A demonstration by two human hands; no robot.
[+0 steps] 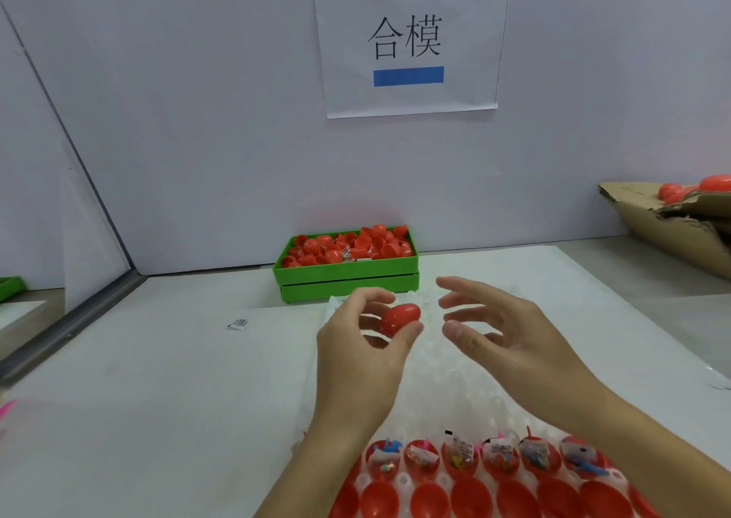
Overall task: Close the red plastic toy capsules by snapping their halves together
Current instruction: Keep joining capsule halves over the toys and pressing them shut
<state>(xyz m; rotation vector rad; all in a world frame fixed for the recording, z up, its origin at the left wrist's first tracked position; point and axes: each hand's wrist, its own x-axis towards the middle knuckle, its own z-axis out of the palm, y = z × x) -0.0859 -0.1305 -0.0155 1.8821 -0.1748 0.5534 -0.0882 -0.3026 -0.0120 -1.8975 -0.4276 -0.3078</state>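
My left hand (pixel 364 343) pinches a closed red capsule (pixel 398 319) between thumb and fingers, above the white dimpled tray (pixel 447 391). My right hand (pixel 494 322) hovers just right of the capsule with fingers spread and relaxed, holding nothing. At the tray's near end, a row of open red halves (pixel 459 458) holds small packed toys, and a row of empty red halves (pixel 470 500) lies in front of it. A green bin (pixel 348 278) by the back wall is full of loose red halves (pixel 352 244).
A torn cardboard box (pixel 680 233) with red capsules (pixel 696 189) sits at the far right. A small sachet (pixel 238 323) lies on the table left of the tray. A metal rail (pixel 71 320) runs along the left partition. A paper sign (pixel 407 39) hangs on the wall.
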